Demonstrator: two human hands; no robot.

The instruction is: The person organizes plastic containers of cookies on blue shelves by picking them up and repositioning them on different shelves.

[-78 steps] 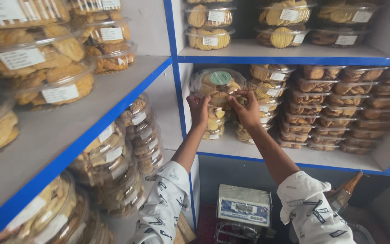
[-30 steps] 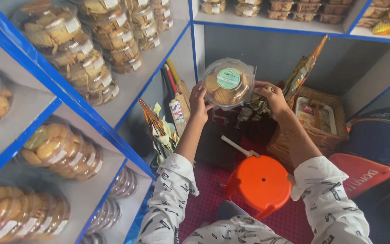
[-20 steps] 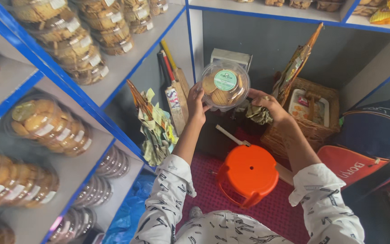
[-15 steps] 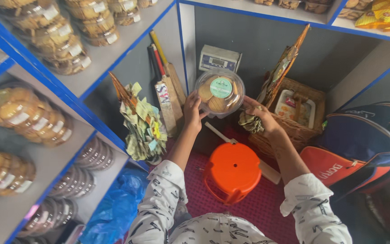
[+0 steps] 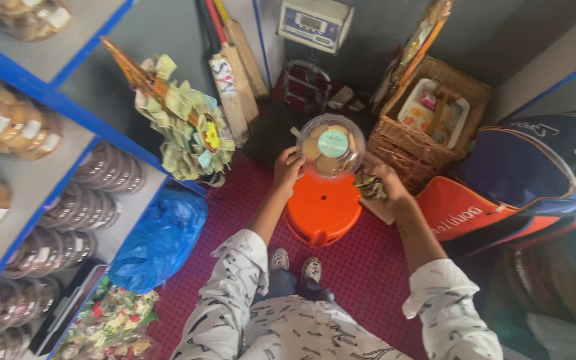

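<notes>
Cookie tub between left hand, right hand, above orange stool

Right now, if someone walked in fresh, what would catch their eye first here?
Probably the round clear tub of biscuits with its green label, held between the left hand and right hand at the centre, just above a bright orange stool on the red mat. Next, the woven basket to the right and the blue bag at lower left.
</notes>
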